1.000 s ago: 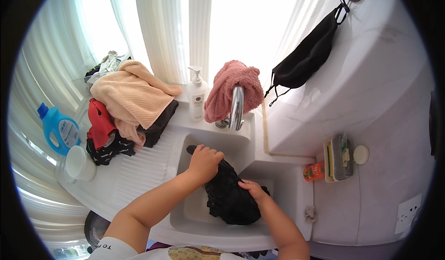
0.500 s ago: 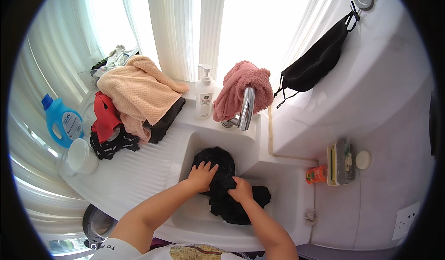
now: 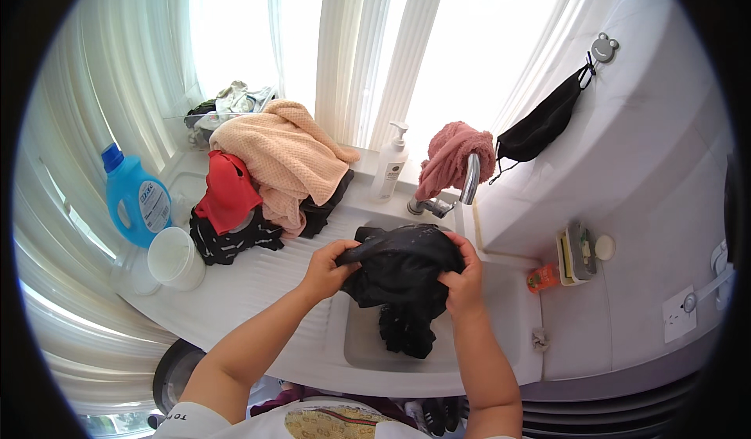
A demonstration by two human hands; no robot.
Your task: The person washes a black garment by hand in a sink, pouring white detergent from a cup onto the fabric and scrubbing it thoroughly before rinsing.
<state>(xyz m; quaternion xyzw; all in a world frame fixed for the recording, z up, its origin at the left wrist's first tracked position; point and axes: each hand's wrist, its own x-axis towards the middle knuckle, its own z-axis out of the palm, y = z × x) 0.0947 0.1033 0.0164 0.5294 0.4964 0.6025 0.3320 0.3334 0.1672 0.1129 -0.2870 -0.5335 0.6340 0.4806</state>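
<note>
A dark, wet-looking black garment (image 3: 403, 271) hangs between my hands over the white sink (image 3: 362, 345), its lower part bunched down into the basin. My left hand (image 3: 327, 269) is closed on the garment's left edge. On the other side my right hand (image 3: 463, 275) grips its right edge, thumb in front. The upper edge is stretched between the two hands, with small pale flecks on the cloth. Which kind of garment it is cannot be made out. Behind it stands the chrome tap (image 3: 471, 179), with a pink towel (image 3: 455, 157) draped over it.
Left of the sink, the ribbed counter holds a peach towel (image 3: 282, 150), a red cloth (image 3: 228, 193), a white tub (image 3: 175, 258) and a blue detergent bottle (image 3: 139, 197). A white pump bottle (image 3: 389, 165) stands near the tap. A black mask (image 3: 540, 126) hangs at right.
Both hands have lifted the black garment up from the basin and spread its upper edge. My left hand, flat on the cloth before, now grips it. The view has shifted.
</note>
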